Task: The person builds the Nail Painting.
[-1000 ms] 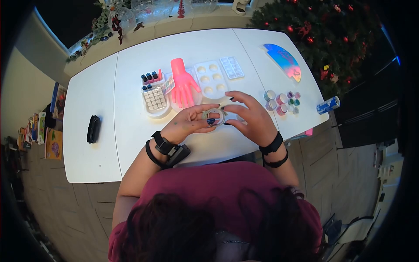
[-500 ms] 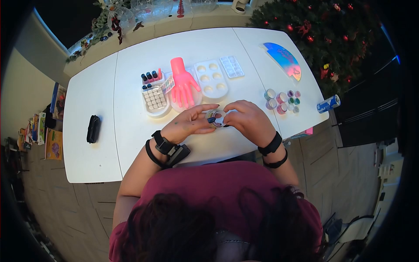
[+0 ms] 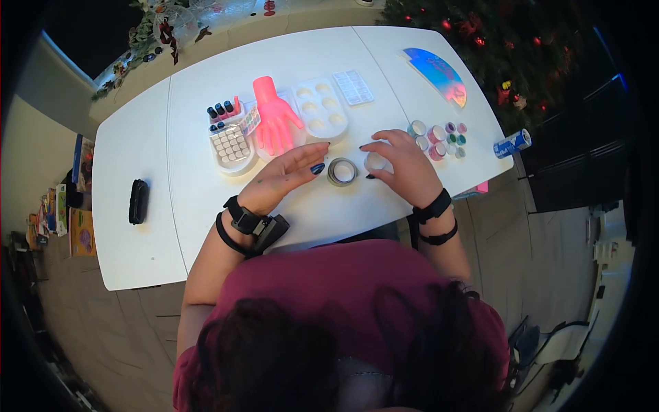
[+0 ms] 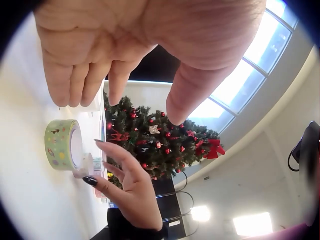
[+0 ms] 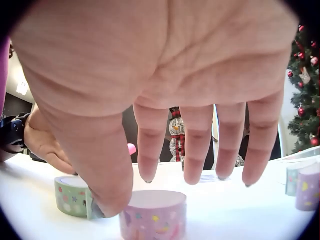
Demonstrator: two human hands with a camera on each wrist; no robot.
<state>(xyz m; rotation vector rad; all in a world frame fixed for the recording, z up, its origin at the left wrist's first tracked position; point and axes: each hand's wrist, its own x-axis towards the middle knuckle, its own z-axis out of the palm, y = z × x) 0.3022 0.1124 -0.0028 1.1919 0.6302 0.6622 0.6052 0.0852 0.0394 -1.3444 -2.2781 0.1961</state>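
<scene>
A green patterned roll of washi tape [image 3: 342, 172] stands on the white table between the two hands. My left hand [image 3: 281, 177] is just left of it, fingers extended and holding nothing; the palm and straight fingers [image 4: 77, 85] show in the left wrist view. Over a purple roll of washi tape with stars [image 5: 154, 215] hovers my right hand [image 3: 410, 170], its fingers spread and pointing down. Its thumb overlaps the purple roll's rim in the right wrist view, where the green roll [image 5: 72, 197] sits farther left.
Beyond the hands are a pink model hand [image 3: 276, 123], a tray of nail polish bottles [image 3: 232, 165] and a white tray with round wells [image 3: 335, 127]. Several small round containers [image 3: 436, 134] sit to the right, near a blue can [image 3: 512, 143]. A black case [image 3: 138, 201] lies far left.
The hands held a roll of tape together before; now the green roll rests on the table. The hands have parted, the right one moving over to the purple roll.
</scene>
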